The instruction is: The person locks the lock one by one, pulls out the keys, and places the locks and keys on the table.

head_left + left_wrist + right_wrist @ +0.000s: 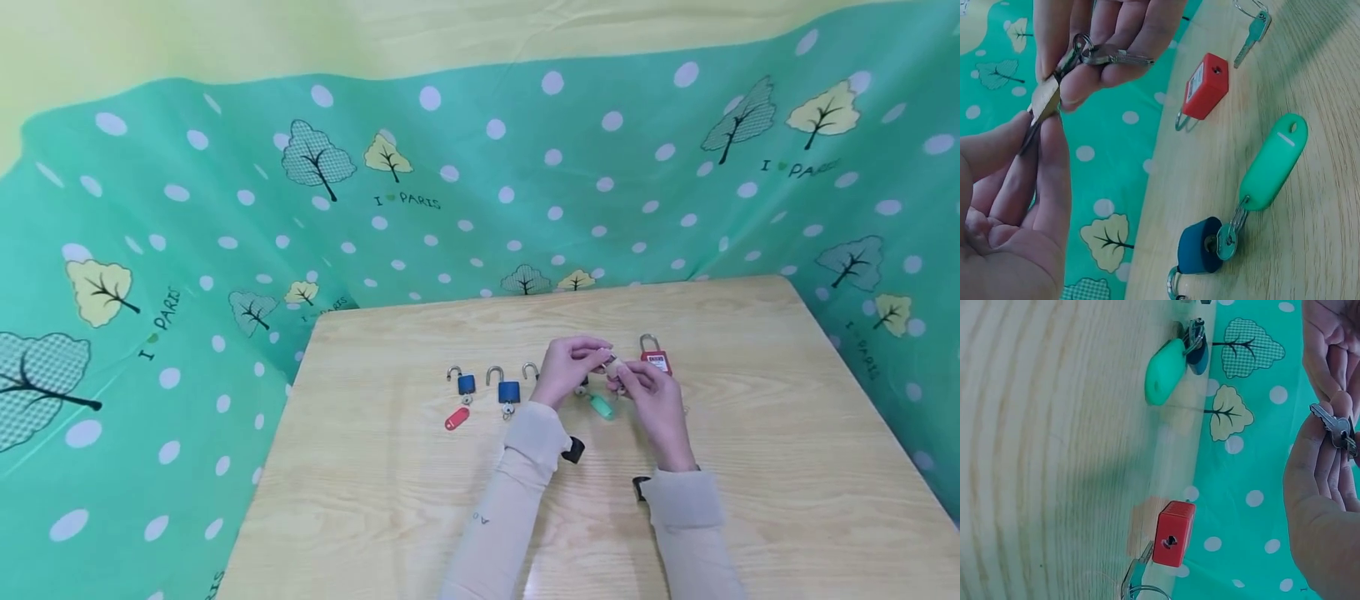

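Note:
Both hands hold a small brass padlock (1046, 100) between them, raised above the table. The left hand (567, 371) pinches it by one end with thumb and fingers. At its other end the right hand (660, 408) grips it, fingertips at the key side. A spare silver key (1338, 430) hangs from a ring there and lies against the right hand's fingers. Below the hands is a blue padlock (1200, 245) with a key in it and a green tag (1274, 162) attached. To the right stands a red padlock (656, 362) with its shackle upward.
Left of the hands lie two blue padlocks (467, 384) (509, 392) with raised shackles and keys in them. A red key tag (457, 418) lies near the leftmost. A loose green-tinted key (1252, 39) on a ring is beside the red padlock. Patterned green cloth (465, 183) surrounds the wooden table (360, 500).

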`<state>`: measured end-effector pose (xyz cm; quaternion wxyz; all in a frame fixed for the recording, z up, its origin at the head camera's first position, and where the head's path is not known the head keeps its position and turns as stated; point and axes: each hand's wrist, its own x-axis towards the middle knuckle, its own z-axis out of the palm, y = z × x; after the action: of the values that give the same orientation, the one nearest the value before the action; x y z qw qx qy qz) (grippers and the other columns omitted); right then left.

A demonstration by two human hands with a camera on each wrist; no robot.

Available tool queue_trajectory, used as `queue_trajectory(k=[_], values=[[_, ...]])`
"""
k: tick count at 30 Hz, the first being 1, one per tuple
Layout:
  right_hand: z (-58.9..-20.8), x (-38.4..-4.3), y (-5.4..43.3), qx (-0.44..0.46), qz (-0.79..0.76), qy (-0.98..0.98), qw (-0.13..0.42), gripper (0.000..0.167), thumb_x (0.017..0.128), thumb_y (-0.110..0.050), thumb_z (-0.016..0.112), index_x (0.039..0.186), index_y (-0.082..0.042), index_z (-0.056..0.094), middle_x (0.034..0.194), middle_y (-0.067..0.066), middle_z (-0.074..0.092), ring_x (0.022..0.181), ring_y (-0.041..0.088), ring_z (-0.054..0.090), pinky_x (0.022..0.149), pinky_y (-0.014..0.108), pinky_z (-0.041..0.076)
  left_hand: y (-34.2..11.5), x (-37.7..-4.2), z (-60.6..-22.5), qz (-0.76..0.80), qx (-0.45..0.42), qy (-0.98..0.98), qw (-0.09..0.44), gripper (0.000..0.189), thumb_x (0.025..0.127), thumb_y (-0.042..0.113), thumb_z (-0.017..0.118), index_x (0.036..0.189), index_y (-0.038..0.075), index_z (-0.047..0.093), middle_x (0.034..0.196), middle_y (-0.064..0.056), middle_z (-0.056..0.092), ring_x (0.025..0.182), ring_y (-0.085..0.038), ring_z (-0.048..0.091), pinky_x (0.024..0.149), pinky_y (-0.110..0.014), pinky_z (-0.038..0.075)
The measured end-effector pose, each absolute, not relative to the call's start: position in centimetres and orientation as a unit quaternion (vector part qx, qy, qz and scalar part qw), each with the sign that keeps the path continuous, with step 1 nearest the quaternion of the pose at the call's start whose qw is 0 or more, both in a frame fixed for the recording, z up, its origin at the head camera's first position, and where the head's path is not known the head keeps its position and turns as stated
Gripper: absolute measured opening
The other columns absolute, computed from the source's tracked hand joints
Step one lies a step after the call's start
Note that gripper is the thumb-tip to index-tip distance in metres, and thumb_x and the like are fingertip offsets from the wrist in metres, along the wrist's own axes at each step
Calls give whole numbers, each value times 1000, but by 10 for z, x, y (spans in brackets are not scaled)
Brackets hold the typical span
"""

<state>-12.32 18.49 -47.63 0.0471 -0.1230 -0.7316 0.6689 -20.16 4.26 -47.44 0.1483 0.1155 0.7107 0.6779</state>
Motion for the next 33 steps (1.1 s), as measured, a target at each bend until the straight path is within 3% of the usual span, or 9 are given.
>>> queue_trajectory(k=[4,13,20,27,33], values=[[-476,-124,184,-127,689,-712,51,40,100,-25,59,122,9,59,96,4,74,82,6,71,81,20,56,41,-201,-475,694,121,692,156,19,92,18,72,109,10,75,100,-4,77,79,-12,73,80,-30,59],[-476,-124,185,-142,679,-718,54,39,100,-26,61,121,7,59,92,-2,74,81,5,71,83,21,55,45,-200,-475,674,124,716,134,19,93,16,71,108,6,75,99,-7,77,77,-11,72,76,-25,59],[-477,-124,187,-137,691,-706,74,39,100,-25,60,119,10,58,89,-7,72,80,4,70,78,18,56,48,-203,-476,666,143,719,137,17,94,19,70,107,10,76,100,-5,77,77,-11,73,79,-32,60],[-476,-125,187,-151,689,-705,77,37,100,-23,60,119,9,59,89,-6,72,79,5,70,77,19,56,46,-203,-471,665,163,714,149,20,94,17,69,110,7,75,105,-7,76,79,-10,73,77,-25,59],[-475,-126,187,-148,681,-712,84,38,99,-25,61,119,7,59,93,-3,70,82,6,70,79,19,56,47,-202,-466,651,165,727,143,20,94,15,67,110,6,76,107,-9,75,81,-16,74,78,-31,60]])
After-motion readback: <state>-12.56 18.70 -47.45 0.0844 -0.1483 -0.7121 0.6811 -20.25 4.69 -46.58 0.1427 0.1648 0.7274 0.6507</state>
